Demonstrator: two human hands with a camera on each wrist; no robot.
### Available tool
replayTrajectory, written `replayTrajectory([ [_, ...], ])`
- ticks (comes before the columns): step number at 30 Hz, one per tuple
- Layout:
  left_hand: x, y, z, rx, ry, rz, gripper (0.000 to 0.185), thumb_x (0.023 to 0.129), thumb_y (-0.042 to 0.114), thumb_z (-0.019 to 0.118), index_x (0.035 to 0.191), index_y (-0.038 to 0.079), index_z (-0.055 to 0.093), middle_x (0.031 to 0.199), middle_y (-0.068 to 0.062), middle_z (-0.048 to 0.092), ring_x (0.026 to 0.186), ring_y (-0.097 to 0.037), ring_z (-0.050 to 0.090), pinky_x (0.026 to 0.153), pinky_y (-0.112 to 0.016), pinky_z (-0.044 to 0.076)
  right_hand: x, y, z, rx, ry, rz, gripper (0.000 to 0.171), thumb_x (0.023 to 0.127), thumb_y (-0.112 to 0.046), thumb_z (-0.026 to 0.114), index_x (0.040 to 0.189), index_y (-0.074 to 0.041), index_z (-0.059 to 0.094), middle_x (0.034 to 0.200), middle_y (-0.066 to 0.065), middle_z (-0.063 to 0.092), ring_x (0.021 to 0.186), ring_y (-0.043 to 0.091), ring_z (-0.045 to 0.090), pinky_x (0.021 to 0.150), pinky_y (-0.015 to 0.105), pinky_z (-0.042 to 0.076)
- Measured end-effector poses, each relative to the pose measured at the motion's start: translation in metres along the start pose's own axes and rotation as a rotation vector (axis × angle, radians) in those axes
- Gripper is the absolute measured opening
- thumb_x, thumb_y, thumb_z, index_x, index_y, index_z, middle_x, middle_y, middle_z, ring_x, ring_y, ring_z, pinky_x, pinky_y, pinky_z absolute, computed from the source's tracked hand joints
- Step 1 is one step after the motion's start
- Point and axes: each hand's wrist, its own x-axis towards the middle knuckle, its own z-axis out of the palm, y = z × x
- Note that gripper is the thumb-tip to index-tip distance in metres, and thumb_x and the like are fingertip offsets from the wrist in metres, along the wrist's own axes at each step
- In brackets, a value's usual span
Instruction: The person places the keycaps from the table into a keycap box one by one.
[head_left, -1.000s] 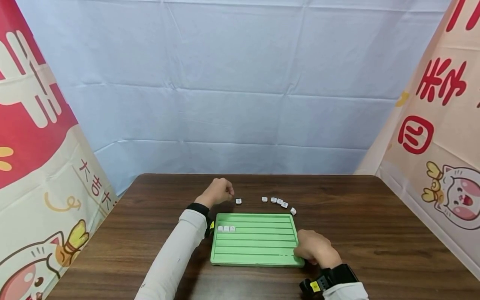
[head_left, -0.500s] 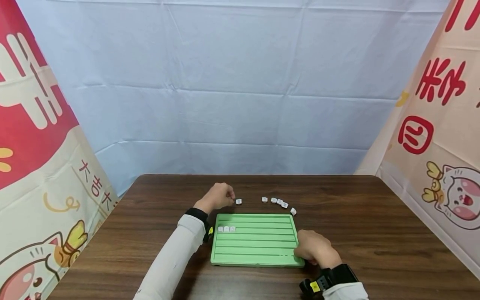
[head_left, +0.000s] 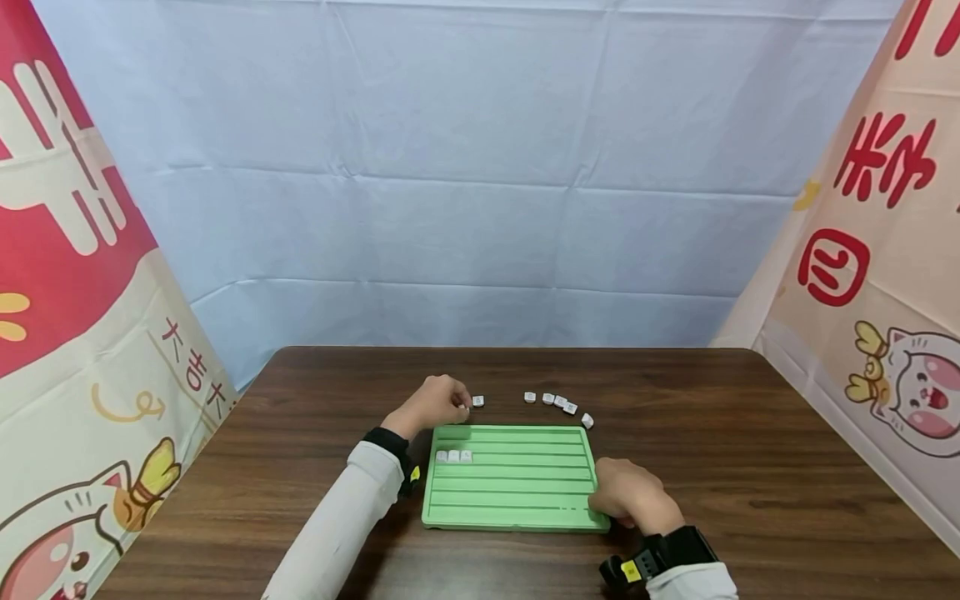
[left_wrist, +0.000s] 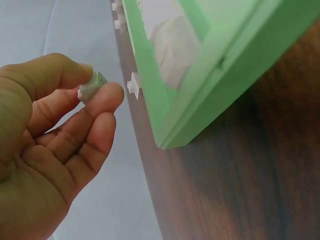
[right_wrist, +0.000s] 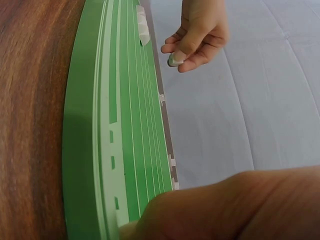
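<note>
Dark wooden surface (head_left: 300, 467), hung about on the left, far and right sides with cloth backdrops (head_left: 465, 167). At its middle, a green ridged tray (head_left: 517, 487) lying flat, with 3 white tiles (head_left: 453, 456) side by side in a far-left groove. Right hand (head_left: 628, 496) resting on the near right corner of the tray, fingers curled over its rim. Left hand (head_left: 437, 402) just beyond the far left corner, thumb and fingertips pinching 1 small white tile (left_wrist: 91, 86) clear of the surface. Just right of that hand, 1 loose tile (head_left: 477, 401); further right along the tray's far edge, a short row of 5 more tiles (head_left: 558, 402), well apart from both hands.
</note>
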Motion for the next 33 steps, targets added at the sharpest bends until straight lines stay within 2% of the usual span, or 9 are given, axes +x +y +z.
replayTrajectory([
  [6, -0.005, 0.000, 0.002, -0.010, -0.019, 0.001, 0.018, 0.079, -0.003, 0.069, 0.096, 0.002, 0.068, 0.084, 0.001, 0.060, 0.075, -0.013, 0.055, 0.063, -0.028, 0.048, 0.000, 0.000, 0.000, -0.002, 0.003, 0.001, 0.023, 0.077, 0.002, 0.053, 0.057, -0.009, 0.049, 0.044, 0.002, 0.037, 0.038, 0.013, 0.030, 0.041, 0.025, 0.021],
  [12, -0.008, 0.001, 0.003, 0.000, -0.027, 0.019, 0.016, 0.083, -0.001, 0.065, 0.099, 0.002, 0.066, 0.085, -0.001, 0.060, 0.077, -0.015, 0.055, 0.065, -0.030, 0.048, 0.000, 0.001, 0.000, -0.009, 0.003, 0.009, 0.021, 0.077, 0.000, 0.053, 0.058, -0.008, 0.051, 0.044, 0.002, 0.038, 0.038, 0.013, 0.031, 0.040, 0.024, 0.022],
  [23, -0.011, -0.002, 0.003, -0.045, -0.056, 0.080, 0.022, 0.087, 0.001, 0.058, 0.108, 0.001, 0.064, 0.079, 0.002, 0.061, 0.060, -0.010, 0.043, 0.058, -0.027, 0.038, -0.001, 0.002, 0.001, -0.013, 0.006, 0.005, 0.022, 0.077, 0.001, 0.053, 0.058, -0.009, 0.051, 0.043, 0.002, 0.036, 0.038, 0.013, 0.030, 0.040, 0.025, 0.021],
  [25, -0.012, -0.002, 0.003, -0.058, -0.058, 0.090, 0.021, 0.087, -0.001, 0.057, 0.107, 0.001, 0.065, 0.079, 0.000, 0.062, 0.059, -0.008, 0.045, 0.057, -0.027, 0.039, 0.000, 0.002, 0.001, -0.015, 0.007, 0.003, 0.022, 0.077, 0.001, 0.053, 0.058, -0.009, 0.051, 0.043, 0.002, 0.036, 0.038, 0.013, 0.030, 0.040, 0.025, 0.021],
  [30, -0.014, -0.002, 0.002, -0.081, -0.059, 0.092, 0.021, 0.084, -0.005, 0.059, 0.104, 0.000, 0.065, 0.088, -0.006, 0.065, 0.071, -0.010, 0.058, 0.060, -0.028, 0.046, -0.001, 0.001, 0.000, 0.000, -0.005, -0.005, 0.024, 0.078, 0.001, 0.053, 0.057, -0.010, 0.050, 0.044, 0.002, 0.035, 0.039, 0.013, 0.029, 0.041, 0.026, 0.021],
  [33, -0.015, -0.002, 0.002, -0.075, -0.058, 0.088, 0.019, 0.085, -0.004, 0.060, 0.103, 0.001, 0.064, 0.089, -0.005, 0.064, 0.075, -0.012, 0.059, 0.062, -0.028, 0.047, -0.001, 0.001, 0.000, 0.008, -0.009, -0.008, 0.025, 0.079, 0.002, 0.053, 0.057, -0.010, 0.049, 0.045, 0.002, 0.035, 0.039, 0.013, 0.028, 0.042, 0.026, 0.021],
])
